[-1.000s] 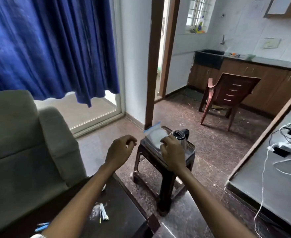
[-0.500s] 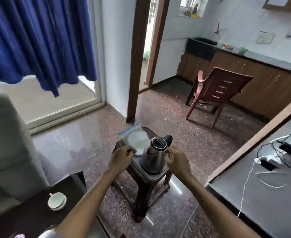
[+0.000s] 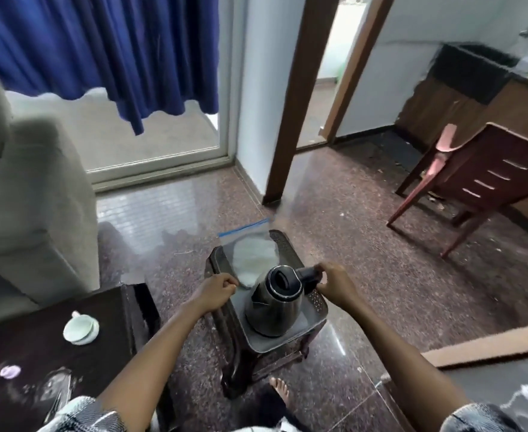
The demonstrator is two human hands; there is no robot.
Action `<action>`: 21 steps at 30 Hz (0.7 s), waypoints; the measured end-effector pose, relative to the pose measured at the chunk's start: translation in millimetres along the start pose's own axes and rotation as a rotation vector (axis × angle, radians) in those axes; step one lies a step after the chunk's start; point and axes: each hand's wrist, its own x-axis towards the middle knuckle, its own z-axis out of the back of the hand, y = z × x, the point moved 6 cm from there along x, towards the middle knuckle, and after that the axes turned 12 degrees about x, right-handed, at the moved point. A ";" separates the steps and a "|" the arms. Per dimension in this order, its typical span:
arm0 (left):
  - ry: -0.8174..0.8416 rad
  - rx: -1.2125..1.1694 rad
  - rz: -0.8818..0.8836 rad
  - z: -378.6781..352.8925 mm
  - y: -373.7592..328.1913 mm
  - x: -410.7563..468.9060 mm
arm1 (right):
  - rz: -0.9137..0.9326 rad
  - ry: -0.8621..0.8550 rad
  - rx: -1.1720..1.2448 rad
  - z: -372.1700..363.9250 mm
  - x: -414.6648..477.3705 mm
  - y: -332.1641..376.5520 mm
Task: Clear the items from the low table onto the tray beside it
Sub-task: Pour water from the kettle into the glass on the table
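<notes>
R hand shifted to grip kettle; L hand seemingly grips tray.

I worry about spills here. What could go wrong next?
The kettle stands tall at the near end of the tray; lifted unevenly, it may tip.
The zip bag sticks out past the far edge of the stool and could slide off.
The left hand grips the tray's rim, the right hand curls by the kettle's handle, so a lift might be lopsided.
</notes>
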 end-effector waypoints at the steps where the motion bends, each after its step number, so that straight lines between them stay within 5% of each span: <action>1: 0.028 0.003 0.038 -8.1 -2.7 4.1 | 0.000 0.058 -0.021 -1.5 13.8 -8.9; 5: 0.151 -0.128 0.180 -46.1 -27.2 5.8 | 0.045 0.242 -0.104 -10.5 52.1 -33.7; 11: -0.037 -0.652 0.516 -78.0 -39.6 6.4 | 0.165 0.443 -0.166 -22.4 73.9 -48.3; 21: -0.182 -0.583 0.739 -101.3 -42.1 24.8 | 0.101 0.531 -0.021 -38.5 94.7 -57.5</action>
